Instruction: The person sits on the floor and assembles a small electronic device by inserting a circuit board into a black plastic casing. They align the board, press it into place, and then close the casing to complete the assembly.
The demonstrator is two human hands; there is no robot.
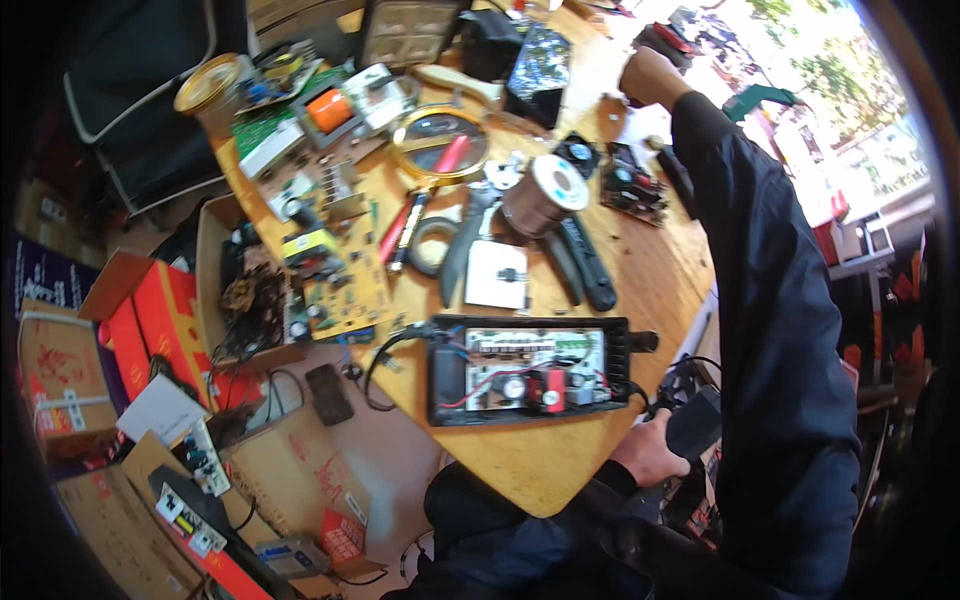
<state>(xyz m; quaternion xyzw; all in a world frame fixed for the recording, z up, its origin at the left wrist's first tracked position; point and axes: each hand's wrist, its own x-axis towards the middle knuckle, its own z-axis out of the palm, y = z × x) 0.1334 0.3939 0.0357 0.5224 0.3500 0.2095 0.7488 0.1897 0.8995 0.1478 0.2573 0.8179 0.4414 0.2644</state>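
My left hand (648, 452) is low at the right, beyond the table corner, closed around a dark, box-shaped thing (697, 422). My right arm stretches far forward along the right side. At its end my right hand (655, 77) is closed at a red-and-black object (670, 42), too small and blurred to name. Between my arms, near the table's front corner, lies an opened black charger case (437, 402). Its circuit board (490, 345) shows, with a red component, coils and wires. A black cable leaves its left end.
Behind the case stand a solder spool (540, 200), a magnifying glass (440, 143), a tape roll (435, 247), pliers (462, 250) and a white pad (496, 275). Circuit boards (345, 290) crowd the left edge. Cardboard boxes (290, 460) fill the floor left. A phone (540, 70) lies far back.
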